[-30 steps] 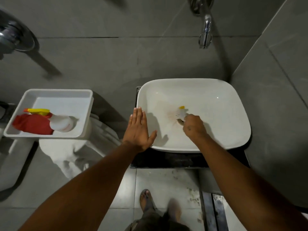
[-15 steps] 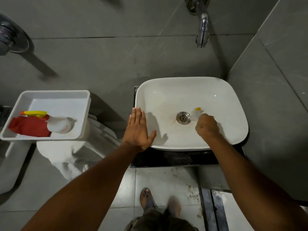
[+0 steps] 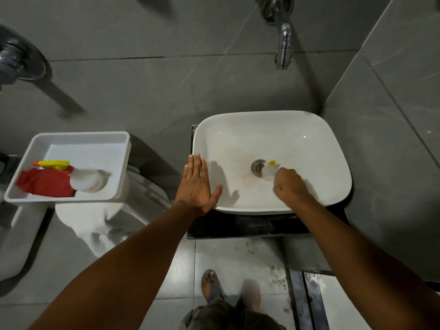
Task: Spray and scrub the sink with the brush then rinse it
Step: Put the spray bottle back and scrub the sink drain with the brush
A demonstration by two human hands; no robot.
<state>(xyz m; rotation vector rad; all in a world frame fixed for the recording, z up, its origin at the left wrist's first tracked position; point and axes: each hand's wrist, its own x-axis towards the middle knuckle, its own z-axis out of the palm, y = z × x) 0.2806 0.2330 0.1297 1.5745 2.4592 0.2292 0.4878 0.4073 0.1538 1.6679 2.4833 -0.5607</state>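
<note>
A white basin sink (image 3: pixel 316 144) sits on a dark stand under a chrome wall tap (image 3: pixel 283 51). My right hand (image 3: pixel 289 186) is inside the bowl, closed around a white brush (image 3: pixel 270 171) with a yellow tip. The bristles press on the bowl just right of the metal drain (image 3: pixel 258 166). A faint brownish stain lies around the drain. My left hand (image 3: pixel 196 185) rests flat on the sink's left rim, fingers spread, holding nothing. A white spray bottle (image 3: pixel 83 178) with a yellow trigger lies in a tray to the left.
The white tray (image 3: pixel 119 148) sits on a toilet tank and also holds a red cloth (image 3: pixel 45 184). Grey tiled walls close in behind and to the right. A chrome fitting (image 3: pixel 16 60) is on the left wall. My sandalled feet (image 3: pixel 212 285) stand on the tiled floor beside a floor drain grate (image 3: pixel 307 303).
My right hand swept the brush from left of the drain to its right side, then came back close against the drain. The left hand stayed on the rim.
</note>
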